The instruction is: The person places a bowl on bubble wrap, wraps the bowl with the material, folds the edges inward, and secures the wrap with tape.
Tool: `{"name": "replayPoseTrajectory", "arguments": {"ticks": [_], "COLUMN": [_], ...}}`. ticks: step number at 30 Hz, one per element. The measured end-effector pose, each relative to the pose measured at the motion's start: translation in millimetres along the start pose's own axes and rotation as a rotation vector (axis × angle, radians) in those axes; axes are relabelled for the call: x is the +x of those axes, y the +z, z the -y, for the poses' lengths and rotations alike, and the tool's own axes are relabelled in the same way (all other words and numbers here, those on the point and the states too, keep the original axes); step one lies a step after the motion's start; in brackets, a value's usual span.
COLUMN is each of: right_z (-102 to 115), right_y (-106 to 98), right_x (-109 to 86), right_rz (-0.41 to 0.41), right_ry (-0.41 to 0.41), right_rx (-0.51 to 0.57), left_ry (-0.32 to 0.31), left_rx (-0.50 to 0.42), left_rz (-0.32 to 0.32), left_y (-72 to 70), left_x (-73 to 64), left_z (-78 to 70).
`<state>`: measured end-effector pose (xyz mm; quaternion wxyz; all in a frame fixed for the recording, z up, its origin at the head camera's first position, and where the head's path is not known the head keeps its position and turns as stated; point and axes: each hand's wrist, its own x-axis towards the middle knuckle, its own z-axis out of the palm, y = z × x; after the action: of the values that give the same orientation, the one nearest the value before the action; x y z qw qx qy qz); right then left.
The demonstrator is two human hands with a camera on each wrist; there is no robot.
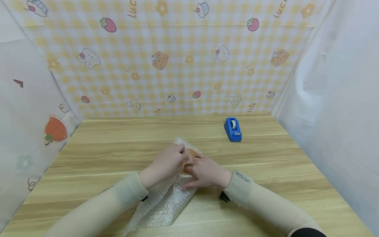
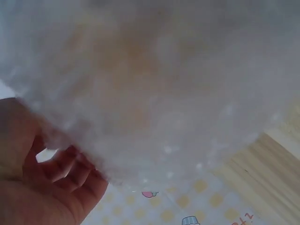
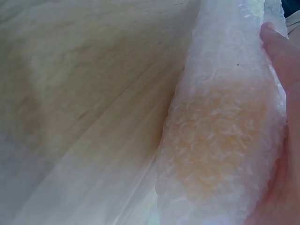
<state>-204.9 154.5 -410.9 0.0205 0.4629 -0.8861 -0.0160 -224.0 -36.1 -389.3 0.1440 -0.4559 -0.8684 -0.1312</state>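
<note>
A sheet of clear bubble wrap (image 1: 161,212) lies folded on the table, its long loose end running toward the near left. Through the wrap shows an orange-tan thing (image 3: 215,136), whose kind I cannot make out. My left hand (image 1: 170,159) grips the upper left edge of the wrap with curled fingers. In the left wrist view the blurred sheet hides much of the scene above those fingers. Over the wrapped part, my right hand (image 1: 207,172) holds the bundle, fingers bent on the orange area and thumb lower down on the wrap.
A blue tape dispenser (image 1: 233,130) with a roll of tape stands at the back right of the wooden table (image 1: 112,141). Behind the table hangs a yellow checked cloth (image 1: 183,39), with white sheets at both sides.
</note>
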Motion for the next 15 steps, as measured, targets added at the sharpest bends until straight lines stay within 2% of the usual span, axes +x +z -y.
{"name": "replayPoseTrajectory", "arguments": {"ticks": [4, 7, 11, 15], "right_z": [-0.2, -1.2, -5.0, -9.7], "right_y": [-0.4, -1.5, -2.2, -0.9], "right_x": [1.1, 0.5, -2.1, -6.4], "right_rz": [0.0, -0.018, -0.093, -0.202], "right_ry": [0.005, -0.006, -0.052, -0.08], "right_rx": [0.014, 0.034, 0.075, 0.09], "left_ry": [-0.031, -0.016, 0.014, 0.005], "left_rx": [-0.052, -0.065, -0.04, 0.003], "left_rz": [0.098, 0.143, 0.223, 0.325], "left_y": [1.9, -0.4, -3.3, -5.2], "left_x": [-2.4, -2.3, -2.4, -4.0], "left_z": [1.5, 3.4, 5.2, 4.9]}}
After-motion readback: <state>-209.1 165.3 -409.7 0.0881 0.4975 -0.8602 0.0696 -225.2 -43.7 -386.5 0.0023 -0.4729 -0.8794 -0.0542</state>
